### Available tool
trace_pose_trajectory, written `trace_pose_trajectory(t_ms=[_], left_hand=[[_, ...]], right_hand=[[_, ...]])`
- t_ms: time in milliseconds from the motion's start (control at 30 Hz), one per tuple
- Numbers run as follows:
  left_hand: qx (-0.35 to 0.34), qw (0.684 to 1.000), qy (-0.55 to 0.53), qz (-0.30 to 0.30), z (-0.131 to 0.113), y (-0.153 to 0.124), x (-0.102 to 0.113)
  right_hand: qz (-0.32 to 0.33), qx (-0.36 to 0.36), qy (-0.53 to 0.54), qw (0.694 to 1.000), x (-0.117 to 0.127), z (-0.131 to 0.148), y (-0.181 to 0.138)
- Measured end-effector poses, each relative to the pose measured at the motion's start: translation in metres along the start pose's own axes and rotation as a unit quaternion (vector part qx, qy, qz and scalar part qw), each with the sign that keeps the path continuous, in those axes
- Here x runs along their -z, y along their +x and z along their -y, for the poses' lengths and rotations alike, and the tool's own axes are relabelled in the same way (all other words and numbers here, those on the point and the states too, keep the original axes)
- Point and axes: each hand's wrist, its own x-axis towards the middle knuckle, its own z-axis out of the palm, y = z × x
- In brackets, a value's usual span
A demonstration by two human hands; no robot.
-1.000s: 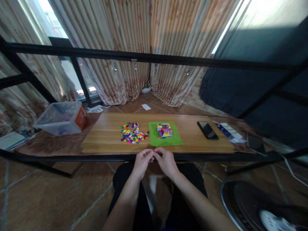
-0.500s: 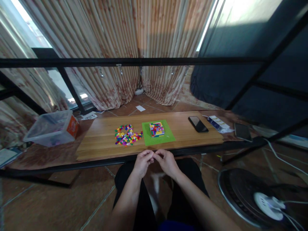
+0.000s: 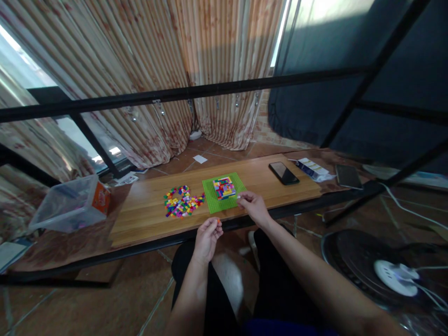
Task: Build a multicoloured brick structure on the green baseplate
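My left hand (image 3: 207,237) is closed just off the table's near edge, an orange toy brick (image 3: 219,221) pinched between its thumb and fingertips. My right hand (image 3: 255,206) reaches over the near right corner of the green baseplate (image 3: 210,205). Between its fingertips shows a small whitish toy brick (image 3: 239,198), partly covered. On the baseplate stands a low, multicoloured block of stacked bricks (image 3: 224,188), just left of my right fingertips. A loose pile of small coloured bricks (image 3: 182,203) lies left of the baseplate.
The wooden board (image 3: 140,210) lies on a long table with a black frame. A black phone (image 3: 283,173) rests on its right part, near a paper packet (image 3: 312,169) and a dark tablet-like slab (image 3: 348,177). At the left stands a clear plastic bin (image 3: 70,205).
My hands were together in front of the table; now they are apart. The right has moved forward and right to the baseplate. An orange brick now shows in my left hand. The view has tilted.
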Motion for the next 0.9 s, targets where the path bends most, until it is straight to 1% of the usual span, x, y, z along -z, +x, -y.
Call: trace_pose_trajectory(t_ms=[133, 267, 367, 600, 700, 833, 900], left_hand=[[-0.001, 1.0, -0.002, -0.007, 0.0, 0.001, -0.002], [0.002, 1.0, -0.016, -0.009, 0.003, 0.004, -0.005], [0.01, 1.0, -0.02, -0.012, 0.005, 0.006, -0.006], [0.021, 0.999, -0.018, -0.017, 0.008, 0.007, -0.006], [0.021, 0.999, -0.012, -0.022, 0.007, 0.007, -0.007], [0.015, 0.999, -0.01, -0.032, 0.007, 0.008, -0.008], [0.01, 0.999, -0.012, -0.038, 0.008, 0.009, -0.008]], right_hand=[[0.005, 0.001, 0.023, 1.0, -0.005, -0.001, 0.018], [-0.006, -0.016, 0.036, 0.999, -0.009, -0.006, 0.024], [-0.013, -0.02, 0.034, 0.999, -0.007, -0.01, 0.027], [-0.053, -0.019, 0.038, 0.998, 0.001, -0.016, 0.039], [-0.048, 0.0, -0.002, 0.999, 0.003, -0.019, 0.045], [-0.019, 0.02, -0.057, 0.998, 0.004, -0.023, 0.053], [0.002, 0.045, -0.094, 0.995, 0.004, -0.023, 0.057]])
